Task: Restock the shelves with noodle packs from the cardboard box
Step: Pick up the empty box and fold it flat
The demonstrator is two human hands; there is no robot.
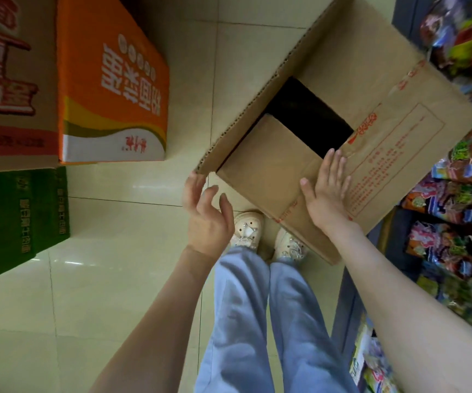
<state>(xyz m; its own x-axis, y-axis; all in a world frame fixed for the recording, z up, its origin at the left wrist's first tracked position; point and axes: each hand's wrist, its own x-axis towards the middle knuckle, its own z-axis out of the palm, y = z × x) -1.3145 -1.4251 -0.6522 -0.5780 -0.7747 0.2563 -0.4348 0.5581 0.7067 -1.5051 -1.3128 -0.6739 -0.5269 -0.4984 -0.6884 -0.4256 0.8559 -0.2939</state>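
- Evidently the cardboard box (pixel 399 123) stands on the tiled floor (pixel 144 279) right at the person's feet and close against the shelves (pixel 342 307), probably so packs have only a short trip from one to the other.
- The right hand (pixel 327 191) lies flat on the box top with fingers straight and together. It grips nothing, and seems to press a lower flap (pixel 269 154) down, steadying the box.
- The left hand (pixel 206 214) is relaxed, its fingers loosely curved and holding nothing. Its fingertips touch the corner of the raised long flap (pixel 300 66), likely to fold it outward and widen the gap.
- Between the flaps the opening (pixel 308 114) is dark, so I cannot tell whether any packs remain inside.
- Noodle packs (pixel 450 199) already crowd the shelves at right.
- An orange carton (pixel 110 80) and a green carton (pixel 22 222) wait across the aisle, well apart from the hands.
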